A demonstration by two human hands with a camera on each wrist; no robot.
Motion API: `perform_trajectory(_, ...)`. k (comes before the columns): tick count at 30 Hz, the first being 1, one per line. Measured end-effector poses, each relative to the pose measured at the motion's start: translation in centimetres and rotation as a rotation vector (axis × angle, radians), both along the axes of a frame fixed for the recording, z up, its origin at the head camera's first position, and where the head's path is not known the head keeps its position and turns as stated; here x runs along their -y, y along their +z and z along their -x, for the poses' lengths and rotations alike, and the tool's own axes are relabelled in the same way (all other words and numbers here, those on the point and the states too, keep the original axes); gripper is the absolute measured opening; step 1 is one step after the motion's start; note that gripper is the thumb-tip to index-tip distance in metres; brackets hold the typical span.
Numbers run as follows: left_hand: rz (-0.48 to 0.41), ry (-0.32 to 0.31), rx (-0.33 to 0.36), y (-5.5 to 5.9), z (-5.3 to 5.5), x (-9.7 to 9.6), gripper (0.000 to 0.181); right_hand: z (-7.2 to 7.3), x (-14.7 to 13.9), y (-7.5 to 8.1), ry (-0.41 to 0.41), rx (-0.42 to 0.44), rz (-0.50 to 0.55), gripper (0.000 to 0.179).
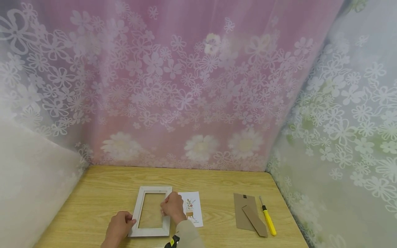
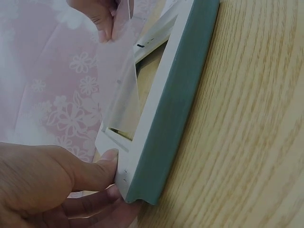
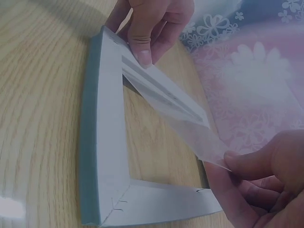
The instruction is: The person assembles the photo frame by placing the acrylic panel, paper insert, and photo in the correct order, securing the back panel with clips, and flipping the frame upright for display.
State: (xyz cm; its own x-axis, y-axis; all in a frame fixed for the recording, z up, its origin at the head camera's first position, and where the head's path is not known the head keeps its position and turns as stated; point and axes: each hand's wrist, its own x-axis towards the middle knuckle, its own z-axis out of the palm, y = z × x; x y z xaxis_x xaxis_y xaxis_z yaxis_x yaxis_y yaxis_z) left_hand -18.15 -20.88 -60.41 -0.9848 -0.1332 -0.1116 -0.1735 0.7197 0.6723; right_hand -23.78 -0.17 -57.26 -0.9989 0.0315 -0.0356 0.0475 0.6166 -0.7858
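A picture frame [image 1: 150, 232], white on its upturned back and green along its outer edge, lies on the table. My left hand [image 1: 119, 224] grips it near a corner, thumb on the white back and fingers at the outer side. My right hand [image 1: 174, 207] pinches the edge of a clear plastic sheet [image 3: 178, 126] between thumb and fingers. The sheet slants up out of the frame's opening, its far edge down by the left-hand side, as the right wrist view shows. Just right of my right hand lies a white card [image 1: 197, 205] with a plant picture, partly covered by that hand.
On the right of the wooden table [image 1: 217, 181] lies a brown backing board [image 1: 242, 217], with a brown stand strip [image 1: 255, 222] across it. A yellow-handled screwdriver [image 1: 269, 220] lies beside them. Flowered curtains [image 1: 186, 86] hang round the table's back and sides.
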Motion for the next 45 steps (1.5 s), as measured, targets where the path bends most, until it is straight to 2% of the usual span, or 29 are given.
perform_trajectory(14, 0.0, -0.015, 0.02, -0.37, 0.02, 0.17, 0.013, -0.14, 0.29, -0.35, -0.002, -0.003, 0.004, 0.027)
perform_trajectory(21, 0.001, -0.016, 0.03, -0.48, 0.05, 0.21, 0.013, -0.19, 0.3, -0.46, 0.012, -0.025, -0.03, 0.026)
perform_trajectory(26, -0.005, -0.017, 0.027, -0.54, 0.0, 0.15, 0.013, -0.24, 0.39, -0.71, 0.006, 0.006, -0.027, 0.027)
perform_trajectory(45, 0.005, -0.01, 0.011, -0.22, 0.11, 0.07, 0.012, 0.04, 0.86, -0.75, -0.003, 0.039, -0.035, 0.028)
